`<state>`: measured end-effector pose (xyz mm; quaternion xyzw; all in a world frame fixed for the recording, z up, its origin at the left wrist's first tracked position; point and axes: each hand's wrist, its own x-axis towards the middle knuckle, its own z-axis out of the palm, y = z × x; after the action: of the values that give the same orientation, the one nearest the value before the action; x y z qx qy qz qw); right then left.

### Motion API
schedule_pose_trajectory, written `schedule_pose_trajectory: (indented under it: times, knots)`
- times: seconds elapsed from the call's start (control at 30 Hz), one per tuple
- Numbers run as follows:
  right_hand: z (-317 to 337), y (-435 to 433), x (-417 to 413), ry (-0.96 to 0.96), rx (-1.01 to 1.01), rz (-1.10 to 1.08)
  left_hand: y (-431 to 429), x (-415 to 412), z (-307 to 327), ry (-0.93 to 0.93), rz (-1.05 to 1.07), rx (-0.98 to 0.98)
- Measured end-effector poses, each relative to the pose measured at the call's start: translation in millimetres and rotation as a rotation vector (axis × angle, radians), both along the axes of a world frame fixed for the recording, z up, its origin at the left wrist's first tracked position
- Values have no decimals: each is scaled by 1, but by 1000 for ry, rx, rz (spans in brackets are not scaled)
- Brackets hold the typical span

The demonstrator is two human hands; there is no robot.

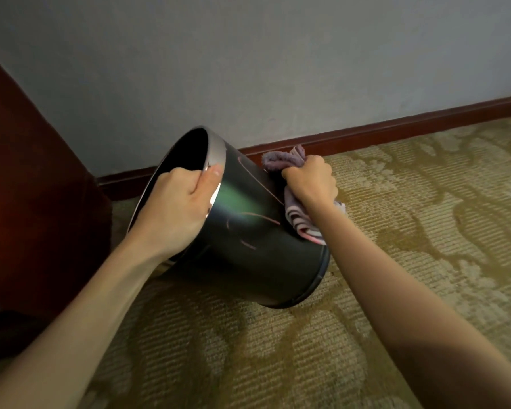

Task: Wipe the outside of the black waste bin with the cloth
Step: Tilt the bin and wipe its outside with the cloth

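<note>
Black waste bin [248, 231]: tilted on the patterned carpet [396, 261], its open mouth turned up and to my left, its base low on the right and touching the floor near the skirting board [396, 128].
Rim: a silver band [216, 149] runs round the mouth, catching a bright glare just beside my thumb.
Left hand [174, 205]: my grip is clamped on the rim, fingers hooked over the edge into the bin, thumb lying outside along the band.
Right hand [310, 181]: my grip is curled tight round the cloth, knuckles up, pressing it against the far side of the bin's outer wall.
Cloth [283, 160]: purplish terry, bunched; one lump sticks up above my fist, and a striped end hangs below it against the wall of the bin.
Bin surface: glossy, with thin pale curved streaks on the side facing me.
Wall [278, 69]: plain grey, behind the bin.
Wooden furniture [27, 172]: dark reddish panel at my left, close beside the bin's mouth; whether they touch I cannot tell.
</note>
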<state>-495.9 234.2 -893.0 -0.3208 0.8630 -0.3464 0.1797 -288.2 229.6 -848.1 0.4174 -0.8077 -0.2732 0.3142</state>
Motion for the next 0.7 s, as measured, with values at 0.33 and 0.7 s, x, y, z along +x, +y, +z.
schedule_pose_trajectory:
  times: [0.33,0.7]
  knots:
    - [5,24,38,-16,-211,-75,-7,6,-2,65,97,20]
    - [-1,73,119,-11,-515,-141,-16,-4,0,47,157,-53]
